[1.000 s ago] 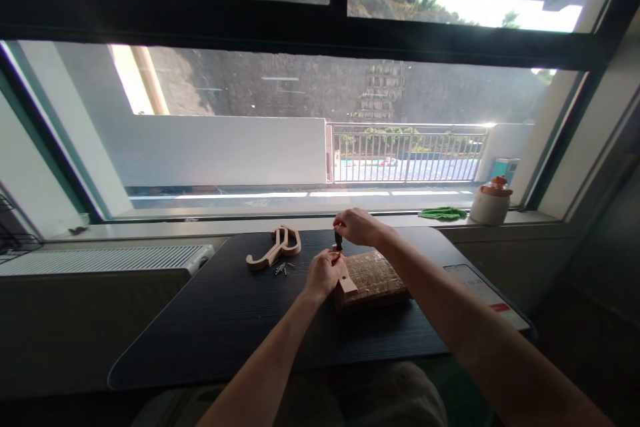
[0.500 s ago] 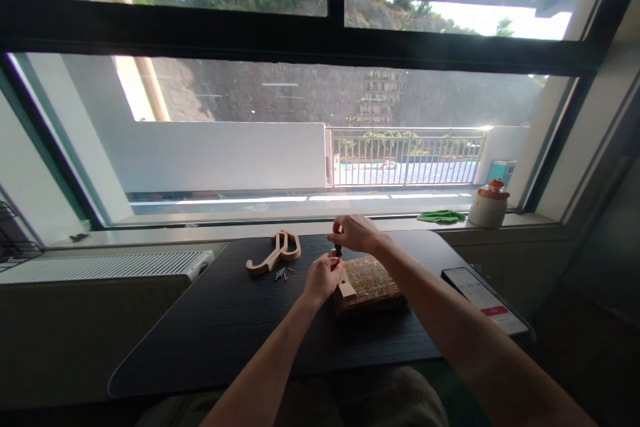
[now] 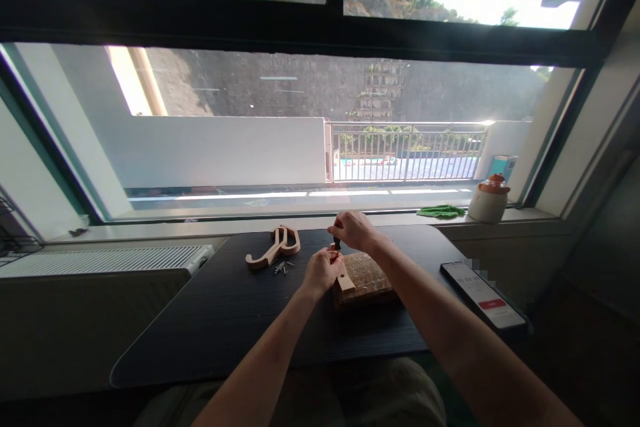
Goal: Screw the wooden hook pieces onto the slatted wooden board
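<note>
My right hand (image 3: 354,230) is closed around a small dark-handled screwdriver (image 3: 337,243), held upright with its tip pointing down. Below it, my left hand (image 3: 320,271) pinches at the far end of a pale wooden strip (image 3: 346,283), where the fingers hide what lies between them. A dark hole shows in the strip's nearer part. The strip lies along the left edge of a rough brown block (image 3: 369,275) with a textured top. To the left are pale wooden hook pieces (image 3: 270,256) and several loose screws (image 3: 281,267).
The dark table (image 3: 215,320) stands against the windowsill. A phone (image 3: 483,297) lies at its right edge. On the sill are a green cloth (image 3: 441,211) and a pale jar (image 3: 488,200) with an orange-brown lid. A radiator (image 3: 110,260) is at the left.
The camera view has tilted slightly, so the scene sits a little higher. Both hands stay at the strip's far end with the screwdriver still upright.
</note>
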Demonstrator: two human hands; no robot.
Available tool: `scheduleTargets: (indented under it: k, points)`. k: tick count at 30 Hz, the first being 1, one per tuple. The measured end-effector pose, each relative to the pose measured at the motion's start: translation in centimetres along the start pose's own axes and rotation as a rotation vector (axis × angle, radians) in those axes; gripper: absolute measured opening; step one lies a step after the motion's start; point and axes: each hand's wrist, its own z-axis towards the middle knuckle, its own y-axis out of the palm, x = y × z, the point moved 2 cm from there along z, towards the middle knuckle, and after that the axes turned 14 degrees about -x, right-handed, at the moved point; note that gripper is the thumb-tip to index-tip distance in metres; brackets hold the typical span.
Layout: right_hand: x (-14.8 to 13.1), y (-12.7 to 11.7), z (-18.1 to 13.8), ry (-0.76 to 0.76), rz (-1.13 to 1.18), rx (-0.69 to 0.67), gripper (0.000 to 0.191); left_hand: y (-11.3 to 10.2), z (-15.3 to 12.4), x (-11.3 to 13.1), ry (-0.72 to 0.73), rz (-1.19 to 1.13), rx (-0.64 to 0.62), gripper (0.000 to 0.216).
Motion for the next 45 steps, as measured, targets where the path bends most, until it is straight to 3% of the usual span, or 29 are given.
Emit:
scheduleTargets:
  k: [4,11,27,33,45]
  points:
    - [-0.7,-0.6,0.0,0.024,-0.026,-0.049,0.038,-0.1,-0.1,-0.2,-0.001,0.001,-0.008,0.025]
    - [-0.5,-1.5,-0.5,-0.097,-0.022,-0.085,0.023,-0.2,-0.2,0.2,-0.007,-0.01,-0.011,0.025]
    - [-0.4,0.0,-0.7,0.079,0.014,0.033,0.044,-0.5,-0.1,0.3,-0.041,-0.015,-0.043,0.022]
    - [-0.4,-1.0,-1.0,-0.091,-0.005,-0.036,0.029,-0.6,0.0,0.4,-0.047,-0.016,-0.067,0.02]
    - [-0.4,-0.2,-0.6,-0.04,-0.011,-0.001,0.03,-1.1,0.4,1.0,-0.132,0.023,-0.085,0.031]
